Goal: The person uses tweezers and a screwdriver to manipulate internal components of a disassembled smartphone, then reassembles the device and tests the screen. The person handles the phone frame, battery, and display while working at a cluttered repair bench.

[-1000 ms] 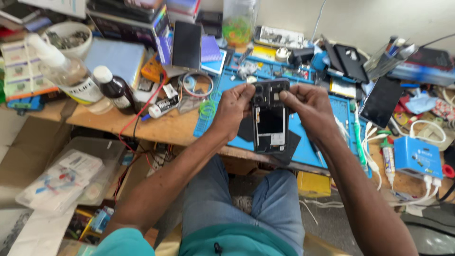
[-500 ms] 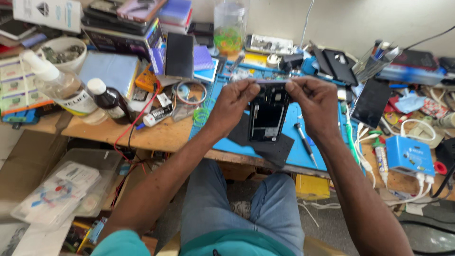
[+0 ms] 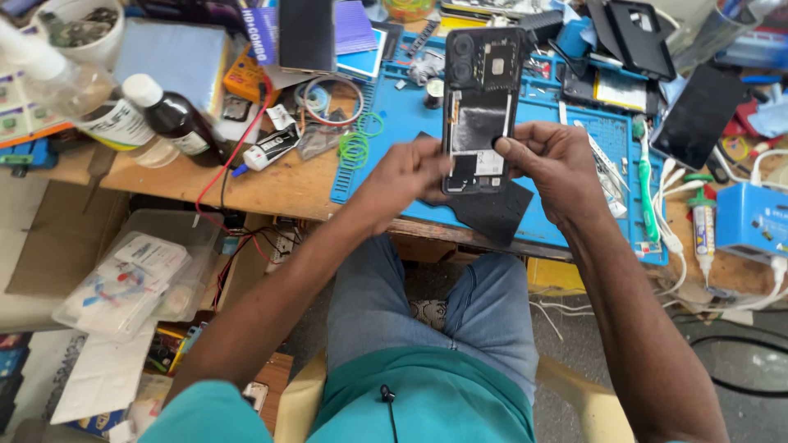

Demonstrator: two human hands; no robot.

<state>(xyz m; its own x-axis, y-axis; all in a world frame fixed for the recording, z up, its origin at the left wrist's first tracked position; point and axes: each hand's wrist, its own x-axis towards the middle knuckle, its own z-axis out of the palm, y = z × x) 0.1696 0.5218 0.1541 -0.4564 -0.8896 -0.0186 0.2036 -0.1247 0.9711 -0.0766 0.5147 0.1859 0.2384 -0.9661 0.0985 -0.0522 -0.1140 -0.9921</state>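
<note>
— Head camera looks straight down, and the opened smartphone (image 3: 480,107) is up off the surface, back cover gone, its boards and camera cutouts facing the person. Why hold it upright like that?

— I'd guess so the insides face the eyes. The left hand (image 3: 402,176) pinches the lower left edge, the right hand (image 3: 546,164) clamps the lower right edge with the thumb on the frame. Both are closed on the phone, so it hangs between them above the blue repair mat (image 3: 574,123).

— And the dark square under it?

— A black pad (image 3: 497,215) lying on the mat at the near edge, right below the phone. Looks like a soft spot for setting it down, though that is only my reading.

— The surface is crowded.

— A wooden bench top (image 3: 271,184), yes. Left of the mat there are green rubber bands (image 3: 355,148), a small white tube (image 3: 267,149), a dark brown bottle (image 3: 176,123) with a white cap, and a red wire (image 3: 238,139) trailing over the edge. On the right a green-handled tool (image 3: 644,176) lies along the mat, with a blue box (image 3: 751,221) and a black phone (image 3: 698,115) beyond.

— And lower down?

— A clear plastic bin (image 3: 139,279) of packets stands on the left, and the person sits in jeans and a teal shirt.
</note>
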